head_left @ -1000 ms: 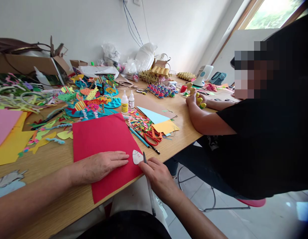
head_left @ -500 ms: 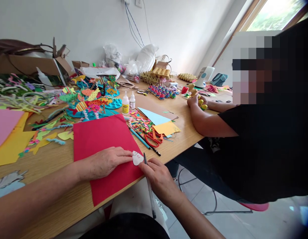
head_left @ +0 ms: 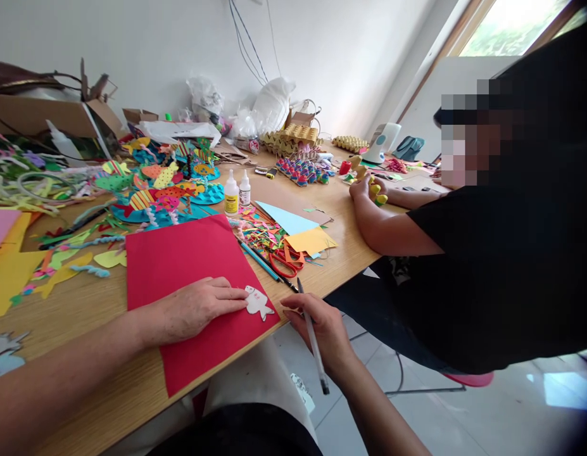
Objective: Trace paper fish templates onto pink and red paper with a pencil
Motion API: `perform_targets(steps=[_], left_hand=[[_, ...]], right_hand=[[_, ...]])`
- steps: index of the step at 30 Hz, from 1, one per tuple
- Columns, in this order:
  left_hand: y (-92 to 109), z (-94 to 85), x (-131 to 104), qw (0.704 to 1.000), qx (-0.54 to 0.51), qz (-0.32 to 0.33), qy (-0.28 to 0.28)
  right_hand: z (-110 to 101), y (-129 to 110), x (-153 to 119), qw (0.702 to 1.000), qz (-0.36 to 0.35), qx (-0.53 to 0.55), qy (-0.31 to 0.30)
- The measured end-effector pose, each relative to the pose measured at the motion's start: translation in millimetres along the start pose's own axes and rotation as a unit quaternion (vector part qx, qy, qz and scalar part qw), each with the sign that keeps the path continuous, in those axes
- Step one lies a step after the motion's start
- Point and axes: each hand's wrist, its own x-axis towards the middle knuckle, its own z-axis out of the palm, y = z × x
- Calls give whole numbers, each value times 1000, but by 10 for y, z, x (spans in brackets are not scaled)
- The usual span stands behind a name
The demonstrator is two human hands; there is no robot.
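Observation:
A white fish cutout (head_left: 258, 303) with small drawn marks lies near the right edge of a red sheet (head_left: 189, 259). My left hand (head_left: 198, 307) rests flat on the sheet, its extended fingertips touching the cutout's left side. Just off the sheet's right corner, my right hand (head_left: 321, 326) holds a pen (head_left: 313, 342) between thumb and fingers, with the tip pointing up and away from the paper. The cutout's tail faces my right hand, with a gap between them.
Red scissors (head_left: 286, 261), pencils (head_left: 259, 258) and paper scraps lie beyond the sheet. Two glue bottles (head_left: 231, 193) stand behind it, near colourful paper fish (head_left: 155, 190). At the right, a person in black (head_left: 502, 266) holds yellow pieces (head_left: 379, 195).
My right hand has moved right, off the sheet and away from the cutout, with the pen still held. The cutout's tail now shows. The view has shifted slightly.

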Motion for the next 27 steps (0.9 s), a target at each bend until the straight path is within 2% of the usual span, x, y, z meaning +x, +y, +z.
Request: perform_targets(steps=[5, 10, 13, 23, 27], left_hand=[[-3, -17, 3, 1000, -6, 4, 6], [-25, 35, -32, 1000, 8, -4, 8], [-41, 71, -58, 1000, 11, -19, 6], [-46, 63, -24, 1000, -6, 0, 8], [-54, 57, -27, 999, -49, -15, 12]], right_hand=[[20, 2, 6, 999, 20, 13, -23], [110, -37, -1, 999, -3, 27, -44], [135, -60, -10, 999, -20, 22, -43], [130, -71, -5, 998, -34, 13, -42], [121, -84, -7, 999, -35, 0, -41]])
